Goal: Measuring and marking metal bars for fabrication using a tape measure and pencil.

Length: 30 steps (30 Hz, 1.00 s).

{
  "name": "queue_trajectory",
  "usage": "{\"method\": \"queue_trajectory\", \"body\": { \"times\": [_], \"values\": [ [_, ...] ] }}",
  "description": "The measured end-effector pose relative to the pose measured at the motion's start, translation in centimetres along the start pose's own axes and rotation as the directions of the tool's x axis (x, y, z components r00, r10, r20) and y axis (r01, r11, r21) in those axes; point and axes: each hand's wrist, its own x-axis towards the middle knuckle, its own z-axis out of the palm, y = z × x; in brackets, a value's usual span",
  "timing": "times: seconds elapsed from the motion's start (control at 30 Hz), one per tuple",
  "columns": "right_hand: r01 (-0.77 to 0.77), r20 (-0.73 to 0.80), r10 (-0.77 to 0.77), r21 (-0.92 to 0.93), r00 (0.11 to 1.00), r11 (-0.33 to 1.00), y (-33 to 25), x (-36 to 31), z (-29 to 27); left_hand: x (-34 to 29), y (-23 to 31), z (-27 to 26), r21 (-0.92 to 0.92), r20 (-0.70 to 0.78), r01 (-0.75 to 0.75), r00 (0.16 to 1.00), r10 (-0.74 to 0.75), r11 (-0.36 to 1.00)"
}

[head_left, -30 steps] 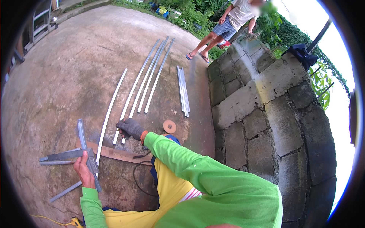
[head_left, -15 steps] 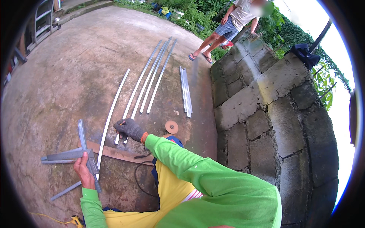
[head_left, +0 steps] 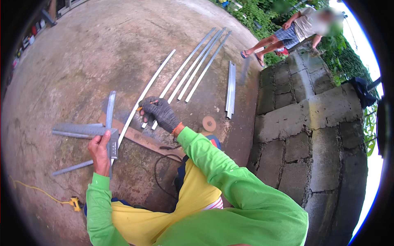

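Observation:
My bare left hand (head_left: 99, 152) is closed round a grey metal carpenter's square (head_left: 84, 129), its thumb pressed where the square lies over a short metal channel (head_left: 110, 107). The channel stands up from the hand, and its lower end shows below the wrist. In a dark grey knitted glove, my right hand (head_left: 161, 113) pinches a thin yellow-orange pencil (head_left: 141, 108). That hand hovers over the near ends of long metal strips (head_left: 180, 76). Beside the square runs another long pale strip (head_left: 143, 95).
A wooden board (head_left: 141, 138) lies under the work. Near my knee are a round disc (head_left: 209, 123) and a black cord (head_left: 156, 174). Short channels (head_left: 231, 90) lie by the block wall (head_left: 287, 151). A yellow tool (head_left: 74, 203) with a cord is lower left. Another person (head_left: 287, 35) stands far right.
The view has shifted, moving the scene rightward. My left hand keeps the square on the channel, now turned so its face shows more. My right hand still pinches the pencil, now more visible.

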Motion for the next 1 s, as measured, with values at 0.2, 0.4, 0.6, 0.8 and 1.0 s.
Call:
{"method": "queue_trajectory", "body": {
  "times": [0.2, 0.4, 0.6, 0.8, 1.0],
  "values": [
    [0.17, 0.12, -0.182, 0.103, 0.976, 0.98, -1.3, -0.6, 4.7, -0.3, 0.8, -0.4, 0.063, -0.032, 0.038, 0.999, -0.036, 0.997],
    [0.165, 0.157, -0.133, -0.206, 0.979, 0.965, -1.5, -2.4, 7.3, -0.9, 1.7, -0.8, 0.18, -0.021, 0.008, 1.0, -0.004, 0.984],
    [0.182, 0.197, -0.123, -0.317, 0.973, 0.931, 0.6, -1.9, 8.6, -1.8, 1.8, -1.3, 0.225, -0.045, -0.006, 0.999, 0.017, 0.974],
    [0.275, 0.228, -0.199, -0.376, 0.953, 0.885, 2.0, -1.7, 9.4, -1.9, 1.5, -1.6, 0.206, -0.053, -0.005, 0.998, 0.016, 0.979],
    [0.347, 0.236, -0.271, -0.395, 0.933, 0.851, 2.1, -1.9, 9.5, -1.6, 0.8, -1.7, 0.21, -0.071, 0.009, 0.997, 0.007, 0.978]
  ]
}}
